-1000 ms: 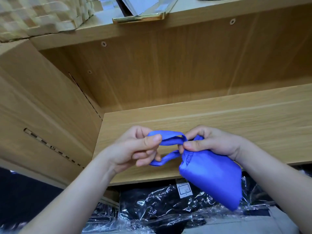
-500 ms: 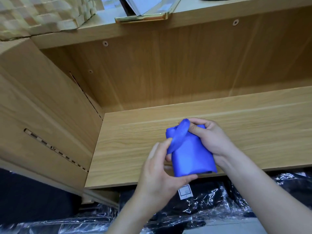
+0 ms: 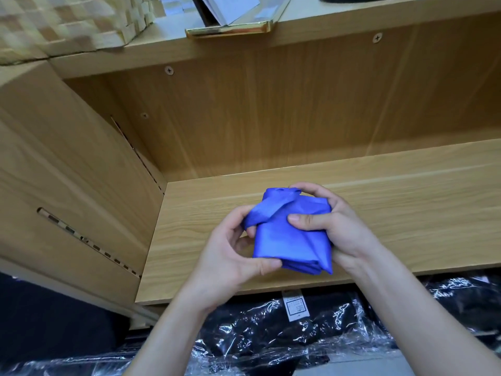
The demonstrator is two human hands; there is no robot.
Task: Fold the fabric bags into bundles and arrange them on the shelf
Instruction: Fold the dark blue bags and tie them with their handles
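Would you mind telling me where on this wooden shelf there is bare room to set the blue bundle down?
The shelf board is bare between the left hand and the side panel, between the blue bundle and the back panel, and rightward from the right hand to the picture's edge. Crowded: the ledge above and the plastic-wrapped black packs below.

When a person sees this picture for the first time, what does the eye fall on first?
The bright blue fabric bag, folded into a bundle, stands out at the centre, gripped by the left hand at its lower left and the right hand on its right side. Behind it is the pale wooden shelf, and below the shelf edge lie black goods in clear plastic.
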